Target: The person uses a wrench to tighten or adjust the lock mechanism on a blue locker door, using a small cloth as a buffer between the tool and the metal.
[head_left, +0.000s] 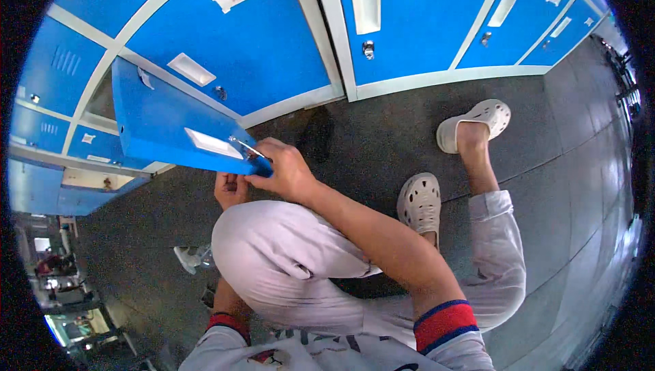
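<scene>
Blue locker door [153, 125] swung out from the bank of lockers [235, 36], low before the person's knees: flat painted panel, pale recessed handle [213, 143], torn paper label [145, 78] near its far end. Right hand [288, 170] curled closed about a slim, shiny metal tool [254, 149], probably, at the near corner. Left hand [230, 189] bent-fingered under the edge, partly hidden; cannot tell its opening or hold.

Before you the locker door [158, 124] is blue, its handle [211, 143] white; your clogs [417, 200] are cream, trousers [269, 238] pale grey, cuffs [447, 326] navy-edged red.
</scene>
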Motion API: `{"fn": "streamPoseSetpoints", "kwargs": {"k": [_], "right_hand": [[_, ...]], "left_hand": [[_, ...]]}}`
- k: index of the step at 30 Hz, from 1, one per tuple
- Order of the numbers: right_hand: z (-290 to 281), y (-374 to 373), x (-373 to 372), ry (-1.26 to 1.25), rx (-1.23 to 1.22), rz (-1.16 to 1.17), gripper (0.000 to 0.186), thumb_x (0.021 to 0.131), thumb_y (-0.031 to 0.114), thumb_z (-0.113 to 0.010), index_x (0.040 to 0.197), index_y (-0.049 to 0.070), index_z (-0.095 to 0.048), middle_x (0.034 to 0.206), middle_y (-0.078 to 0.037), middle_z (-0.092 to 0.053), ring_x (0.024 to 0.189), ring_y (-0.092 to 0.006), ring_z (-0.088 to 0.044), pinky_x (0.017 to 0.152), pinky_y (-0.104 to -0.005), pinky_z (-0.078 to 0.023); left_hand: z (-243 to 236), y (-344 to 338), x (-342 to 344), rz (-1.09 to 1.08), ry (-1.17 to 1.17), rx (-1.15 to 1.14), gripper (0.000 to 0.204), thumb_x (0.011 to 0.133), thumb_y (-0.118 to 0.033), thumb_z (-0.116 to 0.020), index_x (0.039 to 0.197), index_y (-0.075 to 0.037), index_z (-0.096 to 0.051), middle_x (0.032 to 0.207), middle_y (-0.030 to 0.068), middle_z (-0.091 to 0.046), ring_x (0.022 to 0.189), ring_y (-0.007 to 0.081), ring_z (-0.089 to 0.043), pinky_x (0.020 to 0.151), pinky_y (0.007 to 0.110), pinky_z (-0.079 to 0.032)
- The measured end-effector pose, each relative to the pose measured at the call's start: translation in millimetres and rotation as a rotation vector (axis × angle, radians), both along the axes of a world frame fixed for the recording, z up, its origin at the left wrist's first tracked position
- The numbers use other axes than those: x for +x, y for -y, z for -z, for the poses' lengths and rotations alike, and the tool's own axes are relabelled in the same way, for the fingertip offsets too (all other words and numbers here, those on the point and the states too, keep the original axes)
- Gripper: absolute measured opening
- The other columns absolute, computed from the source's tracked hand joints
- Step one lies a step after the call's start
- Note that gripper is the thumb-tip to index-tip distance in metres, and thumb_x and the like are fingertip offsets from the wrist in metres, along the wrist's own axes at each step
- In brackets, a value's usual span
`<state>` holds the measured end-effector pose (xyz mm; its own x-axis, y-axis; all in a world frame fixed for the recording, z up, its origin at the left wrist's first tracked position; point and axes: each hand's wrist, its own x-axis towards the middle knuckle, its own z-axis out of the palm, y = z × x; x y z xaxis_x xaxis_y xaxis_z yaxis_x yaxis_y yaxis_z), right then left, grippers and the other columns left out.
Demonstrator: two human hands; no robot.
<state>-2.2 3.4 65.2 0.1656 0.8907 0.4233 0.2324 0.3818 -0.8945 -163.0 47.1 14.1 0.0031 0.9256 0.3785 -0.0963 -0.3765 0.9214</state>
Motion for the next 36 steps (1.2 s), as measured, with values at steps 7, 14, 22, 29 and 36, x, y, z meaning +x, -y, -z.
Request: {"fn": "streamPoseSetpoints", "kwargs": {"k": [7,14,22,29,36], "right_hand": [[-6,-9,-4,0.092,0.034,-0.008,0.034,0.062,0.019,-0.073,0.087,-0.001,-0.061,0.089,-0.016,-0.06,0.078,-0.031,-0.059,0.07,-0.0351,-0.048],[-36,-7,-10,0.263,-0.229,-0.031,0.034,0.061,0.017,-0.075,0.088,0.0,-0.062,0.084,-0.013,-0.06,0.072,-0.0231,-0.059,0.065,-0.031,-0.048],[-25,-5,-21,0.334,-0.336,0.013,0.028,0.062,0.012,-0.076,0.085,0.005,-0.061,0.065,0.004,-0.054,0.052,-0.0026,-0.037,0.045,-0.0198,-0.032],[-10,-7,-14,0.255,-0.271,-0.047,0.032,0.062,0.014,-0.077,0.088,0.004,-0.061,0.07,0.003,-0.057,0.052,-0.0036,-0.039,0.046,-0.0198,-0.034],[-6,-9,-11,0.172,-0.252,-0.034,0.028,0.063,0.013,-0.075,0.087,0.005,-0.061,0.073,0.004,-0.058,0.051,-0.0016,-0.037,0.044,-0.0186,-0.032]], "left_hand": [[20,4,-10,0.195,0.186,-0.095,0.044,0.079,-0.014,-0.067,0.116,-0.002,-0.046,0.113,0.0079,-0.052,0.101,0.0147,-0.051,0.085,0.026,-0.042],[-10,14,-2,0.037,0.2,-0.207,0.029,0.088,-0.011,-0.053,0.114,0.0,-0.048,0.107,0.0113,-0.057,0.101,0.0183,-0.054,0.088,0.03,-0.043],[-31,21,-12,-0.089,-0.171,0.101,0.015,0.083,-0.009,-0.057,0.097,-0.001,-0.056,0.109,0.0151,-0.057,0.104,0.0249,-0.054,0.09,0.035,-0.041],[-28,20,-7,-0.144,-0.236,0.186,0.017,0.075,-0.003,-0.062,0.092,-0.001,-0.06,0.109,0.0175,-0.056,0.105,0.0302,-0.053,0.09,0.039,-0.041],[-48,24,-10,-0.225,-0.091,0.043,0.015,0.079,-0.005,-0.056,0.093,-0.001,-0.059,0.105,0.0171,-0.056,0.103,0.0312,-0.052,0.087,0.038,-0.041]]}}
